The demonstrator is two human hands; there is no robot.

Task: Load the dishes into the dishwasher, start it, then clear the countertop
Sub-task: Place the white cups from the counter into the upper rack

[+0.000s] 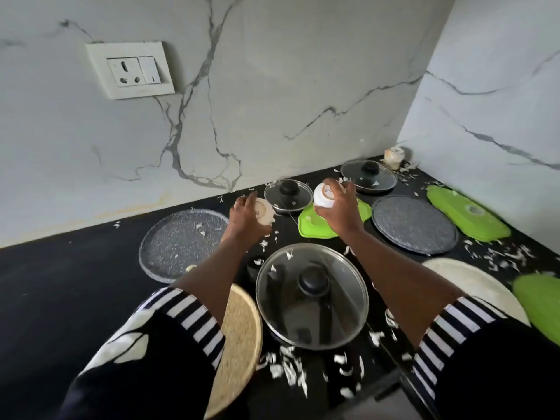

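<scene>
Gathering stage, dishes not yet loaded; the dishwasher is out of view. Left hand (247,215) has its fingers curled over a small round cream-based bowl (264,211), turned so its printed base faces the camera, at the back of the black stone countertop (75,283) just left of a small glass lid with black knob (288,197). Right hand (341,207) clasps a small round white bowl (322,194), also base outward, above a bright green plastic board (312,222). Cannot tell whether either bowl is clear of the surface. Around them: a large glass lid with steel rim (312,295) between the forearms, a far glass lid (368,176) near the corner, a grey speckled round plate (178,244) to the left and a second grey speckled plate (415,224) to the right, a long green plastic lid (468,213) by the side wall, a round woven straw mat (242,344) under the left forearm, and a pale round plate (472,286) under the right. White peel scraps (291,368) are strewn across the counter. Judgement: both hands are full, so the next move probably calls for carrying the pair to the rack and seating them mouth down. One scrap appears to cling to the cream-based bowl, so shake it off first. The lids, plates and scraps remain for later trips.
</scene>
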